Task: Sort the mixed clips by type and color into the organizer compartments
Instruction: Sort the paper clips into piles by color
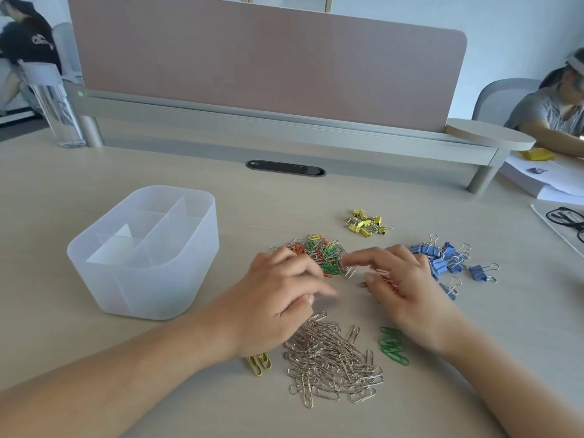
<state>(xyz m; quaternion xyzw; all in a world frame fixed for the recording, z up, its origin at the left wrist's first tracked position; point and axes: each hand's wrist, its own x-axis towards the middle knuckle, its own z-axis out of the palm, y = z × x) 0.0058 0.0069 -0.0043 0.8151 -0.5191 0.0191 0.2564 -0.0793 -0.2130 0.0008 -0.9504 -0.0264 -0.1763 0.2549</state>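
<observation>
While the translucent organizer (142, 281) is sitting toward the left edge of the table (94, 184), a person's left hand (278, 290) and right hand (403, 281) are reaching into the mixed clips (319, 252) mid-table. The left fingers are curling in a blur and the right ones are arching over orange clips (385, 277); whether either is pinching cannot be told. Silver paper clips (331, 361) are lying by the near edge and blue binder clips (447, 260) toward the right.
</observation>
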